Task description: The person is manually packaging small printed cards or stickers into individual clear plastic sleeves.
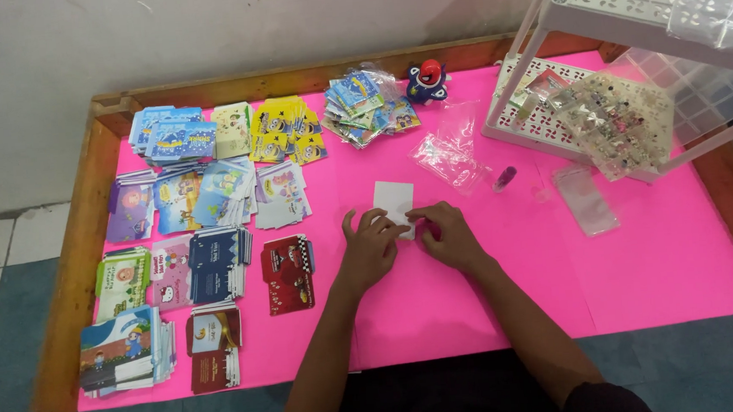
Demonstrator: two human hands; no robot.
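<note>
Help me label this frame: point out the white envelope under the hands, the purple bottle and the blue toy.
white envelope [393, 197], head view, its bare upper half.
purple bottle [505, 176], head view, its body.
blue toy [427, 80], head view, its middle.

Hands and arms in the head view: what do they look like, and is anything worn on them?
Both are bare. The left hand and right hand show no gloves, rings, watch or bracelets that can be made out. The forearms are uncovered up to the elbows; only at the bottom edge does dark clothing appear. No markings or tools are attached.
</note>
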